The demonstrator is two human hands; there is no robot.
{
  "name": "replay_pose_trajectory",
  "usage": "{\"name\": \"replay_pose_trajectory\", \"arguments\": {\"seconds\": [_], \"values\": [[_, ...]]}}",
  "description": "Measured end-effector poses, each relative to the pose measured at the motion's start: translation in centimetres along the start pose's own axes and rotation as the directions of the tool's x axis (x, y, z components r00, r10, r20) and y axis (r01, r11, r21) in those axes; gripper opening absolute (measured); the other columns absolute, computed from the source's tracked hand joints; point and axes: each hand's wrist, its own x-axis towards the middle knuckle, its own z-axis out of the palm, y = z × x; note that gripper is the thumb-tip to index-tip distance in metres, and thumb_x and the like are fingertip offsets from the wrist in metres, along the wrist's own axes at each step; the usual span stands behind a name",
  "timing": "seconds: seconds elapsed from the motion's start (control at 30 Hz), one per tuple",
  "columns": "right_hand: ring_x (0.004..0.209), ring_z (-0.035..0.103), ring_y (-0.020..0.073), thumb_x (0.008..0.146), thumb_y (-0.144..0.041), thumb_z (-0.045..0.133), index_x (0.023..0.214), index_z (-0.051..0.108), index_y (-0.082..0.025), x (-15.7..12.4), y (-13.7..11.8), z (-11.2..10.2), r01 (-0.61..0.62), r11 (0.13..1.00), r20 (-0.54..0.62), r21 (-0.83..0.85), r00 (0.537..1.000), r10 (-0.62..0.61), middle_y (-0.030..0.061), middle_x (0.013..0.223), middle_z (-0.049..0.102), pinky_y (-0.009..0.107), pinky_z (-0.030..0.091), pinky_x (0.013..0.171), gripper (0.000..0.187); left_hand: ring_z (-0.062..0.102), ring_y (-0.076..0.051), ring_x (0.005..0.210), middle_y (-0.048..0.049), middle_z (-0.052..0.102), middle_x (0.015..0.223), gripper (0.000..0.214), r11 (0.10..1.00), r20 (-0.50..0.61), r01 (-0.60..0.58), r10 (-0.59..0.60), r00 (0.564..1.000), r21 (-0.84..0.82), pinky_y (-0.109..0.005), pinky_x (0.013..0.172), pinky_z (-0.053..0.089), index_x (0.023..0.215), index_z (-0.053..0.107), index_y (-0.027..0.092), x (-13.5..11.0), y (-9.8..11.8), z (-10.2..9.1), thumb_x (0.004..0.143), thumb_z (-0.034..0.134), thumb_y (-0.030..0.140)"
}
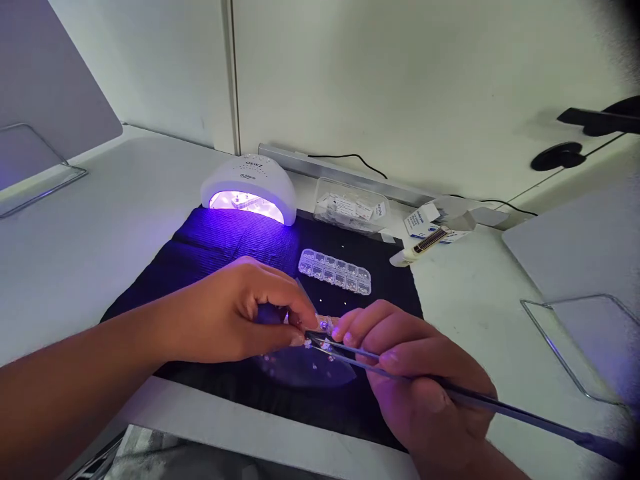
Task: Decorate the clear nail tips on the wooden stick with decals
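Note:
My left hand is closed in a pinch over the black mat, its fingertips holding a small clear nail tip with gems on it. My right hand grips long metal tweezers, whose points meet that nail tip just beside my left fingertips. Below the two hands lies a clear round dish with tiny gems scattered in it. A clear compartment box of rhinestones sits on the mat just beyond my hands.
A white UV nail lamp glows purple at the mat's far edge. Behind it lie a clear plastic case, small white boxes and a glue tube. Wire stands flank the desk on both sides.

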Motion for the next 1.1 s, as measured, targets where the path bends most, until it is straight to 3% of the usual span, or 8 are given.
{"name": "replay_pose_trajectory", "arguments": {"seconds": [0.2, 0.37, 0.67, 1.1], "values": [[0.077, 0.064, 0.0225, 0.095, -0.028, 0.056, 0.103, 0.074, -0.021, 0.24, -0.47, 0.08, -0.075, 0.997, 0.029, 0.018, 0.997, 0.074, 0.0048, 0.074, 0.063, 0.048, 0.057, 0.074, 0.021, 0.065, -0.008, 0.076, 0.0005, 0.071, 0.087, 0.012, 0.999, -0.007, 0.004, -0.004, 1.000, -0.045, -0.019, 0.070, 0.052, 0.097, 0.072, 0.016, 0.08, -0.17, -0.33, 0.088, 0.067, 0.010], [0.077, 0.065, 0.0228, 0.095, -0.025, 0.055, 0.104, 0.074, -0.019, 0.13, -0.42, 0.35, -0.046, 0.999, 0.013, 0.007, 0.999, 0.046, 0.0055, 0.074, 0.063, 0.045, 0.057, 0.072, 0.022, 0.062, -0.009, 0.072, 0.0027, 0.066, 0.079, 0.019, 0.999, -0.063, 0.036, -0.037, 0.997, -0.024, -0.019, 0.066, 0.050, 0.092, 0.070, 0.017, -0.06, -0.32, -0.04, 0.077, 0.081, 0.015], [0.075, 0.065, 0.0222, 0.095, -0.018, 0.052, 0.101, 0.074, -0.017, -0.17, -0.52, 0.68, -0.022, 0.998, -0.089, -0.050, 0.996, 0.017, 0.0051, 0.074, 0.060, 0.041, 0.057, 0.062, 0.022, 0.060, -0.007, 0.071, 0.0035, 0.064, 0.079, 0.022, 0.998, -0.054, 0.043, -0.041, 0.998, 0.046, -0.017, 0.066, 0.048, 0.101, 0.072, 0.017, 0.04, 0.05, 0.30, 0.081, 0.073, 0.009], [0.071, 0.064, 0.0212, 0.095, -0.021, 0.053, 0.104, 0.073, -0.019, -0.44, -0.44, 0.57, -0.078, 0.997, -0.056, -0.015, 0.995, 0.077, 0.0054, 0.077, 0.059, 0.041, 0.058, 0.060, 0.022, 0.062, -0.009, 0.072, 0.0000, 0.066, 0.083, 0.015, 0.997, -0.007, -0.002, 0.002, 1.000, 0.082, -0.021, 0.065, 0.050, 0.097, 0.073, 0.018, -0.13, -0.19, 0.39, 0.085, 0.069, 0.010]]}}
